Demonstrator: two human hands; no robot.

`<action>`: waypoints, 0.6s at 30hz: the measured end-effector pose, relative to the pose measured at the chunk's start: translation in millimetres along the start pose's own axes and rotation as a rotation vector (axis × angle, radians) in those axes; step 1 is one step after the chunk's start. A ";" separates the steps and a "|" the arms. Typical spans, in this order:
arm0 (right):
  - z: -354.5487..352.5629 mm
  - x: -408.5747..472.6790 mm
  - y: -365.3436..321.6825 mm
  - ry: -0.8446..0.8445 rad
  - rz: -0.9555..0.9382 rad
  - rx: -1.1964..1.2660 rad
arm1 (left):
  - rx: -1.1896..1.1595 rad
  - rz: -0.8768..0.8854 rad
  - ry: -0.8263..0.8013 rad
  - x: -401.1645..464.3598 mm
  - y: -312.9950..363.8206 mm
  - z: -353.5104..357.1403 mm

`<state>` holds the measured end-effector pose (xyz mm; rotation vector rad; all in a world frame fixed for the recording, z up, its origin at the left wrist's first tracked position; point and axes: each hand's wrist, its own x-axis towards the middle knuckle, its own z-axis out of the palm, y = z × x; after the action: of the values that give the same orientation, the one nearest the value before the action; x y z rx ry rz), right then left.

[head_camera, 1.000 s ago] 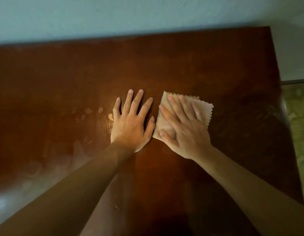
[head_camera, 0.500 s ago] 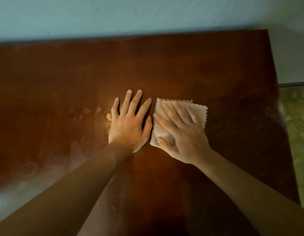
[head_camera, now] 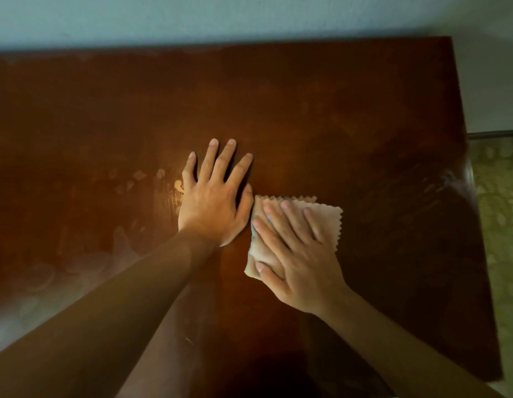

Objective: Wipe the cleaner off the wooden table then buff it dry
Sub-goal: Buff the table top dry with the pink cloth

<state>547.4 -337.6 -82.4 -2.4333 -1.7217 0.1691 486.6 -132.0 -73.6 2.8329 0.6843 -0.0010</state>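
Over the last second the small beige cloth with pinked edges (head_camera: pixel 327 222) had been drawn back toward the near edge of the wooden table (head_camera: pixel 335 110), pressed flat under the straight, spread fingers of the right hand (head_camera: pixel 301 259) rather than gripped, while the left hand (head_camera: pixel 215 202) was kept in place, laid flat and empty on the wood just beside the cloth. Pale smears and droplets of cleaner (head_camera: pixel 129 185) were left untouched to the left of that bracing hand, so the wiping was judged to be only partly done and the buffing not yet begun.
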 end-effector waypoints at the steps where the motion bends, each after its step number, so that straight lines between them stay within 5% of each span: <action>1: -1.4 -0.5 7.6 -0.012 -0.035 -0.002 | 0.002 -0.001 0.002 -0.1 0.3 0.2; 9: -14.7 87.7 65.0 -0.010 0.194 -0.126 | 0.026 0.011 0.013 -0.5 0.4 2.4; 18: -2.7 22.5 43.8 0.005 -0.009 -0.047 | 0.013 0.001 0.013 0.0 0.1 2.8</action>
<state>595.9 -330.9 -88.1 -2.4566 -1.7537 0.1226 486.8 -132.6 -76.4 2.8480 0.6886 0.0131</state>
